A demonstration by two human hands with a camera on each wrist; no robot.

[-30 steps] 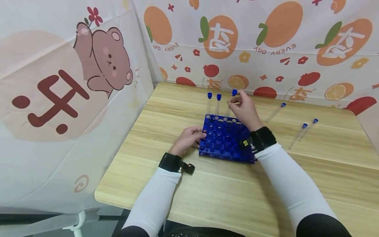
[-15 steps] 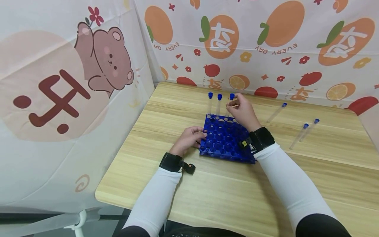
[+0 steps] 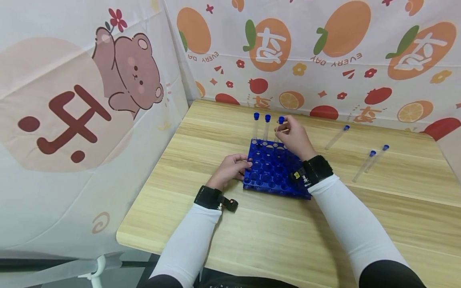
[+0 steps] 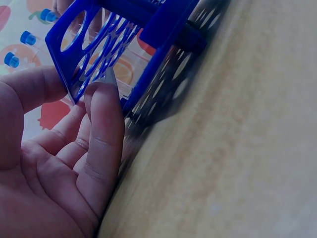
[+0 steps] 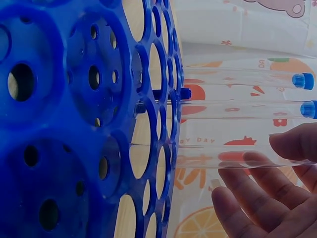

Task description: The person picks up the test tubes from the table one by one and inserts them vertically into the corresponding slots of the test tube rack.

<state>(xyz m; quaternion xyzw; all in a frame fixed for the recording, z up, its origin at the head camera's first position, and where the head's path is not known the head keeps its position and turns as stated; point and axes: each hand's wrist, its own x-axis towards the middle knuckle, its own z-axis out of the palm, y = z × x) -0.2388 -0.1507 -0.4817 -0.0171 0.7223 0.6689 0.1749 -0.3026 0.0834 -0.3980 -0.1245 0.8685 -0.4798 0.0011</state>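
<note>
A blue test tube rack (image 3: pixel 267 170) with rows of round holes stands on the table. My left hand (image 3: pixel 227 169) grips its left side, with thumb and fingers at the edge of the rack's upper plate (image 4: pixel 59 64) in the left wrist view. At the back row my right hand (image 3: pixel 298 138) holds a clear test tube (image 5: pixel 203 157) with a blue cap between thumb and fingers. That tube's lower end is inside a rack hole. To its left, two more capped test tubes (image 3: pixel 255 128) stand upright in the same row.
On the wooden table (image 3: pixel 288 240), right of the rack, lie three loose capped test tubes: one farther back (image 3: pixel 336 138) and two side by side (image 3: pixel 363 167). A printed cloth (image 3: pixel 223 36) hangs behind the table, with another along the left.
The test tube in my right hand has moved down and become more upright in the back row; the right hand shifted slightly with it. My left hand stays on the rack.
</note>
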